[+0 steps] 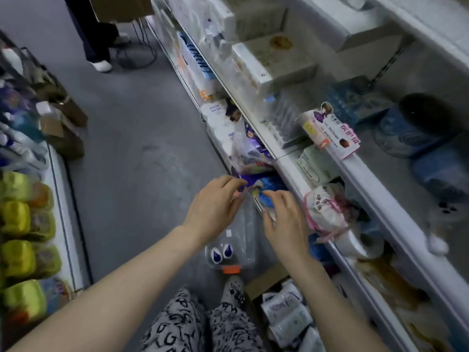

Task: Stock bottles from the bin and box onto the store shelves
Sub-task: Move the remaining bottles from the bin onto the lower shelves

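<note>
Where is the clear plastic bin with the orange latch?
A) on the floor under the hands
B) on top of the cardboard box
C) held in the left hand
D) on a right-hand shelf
A: the clear plastic bin stands on the grey floor at the foot of the shelving, below the left hand and the right hand.

Two purple-marked white bottles (217, 255) in a clear floor bin (244, 231), cardboard box (264, 278) just beside.
</note>
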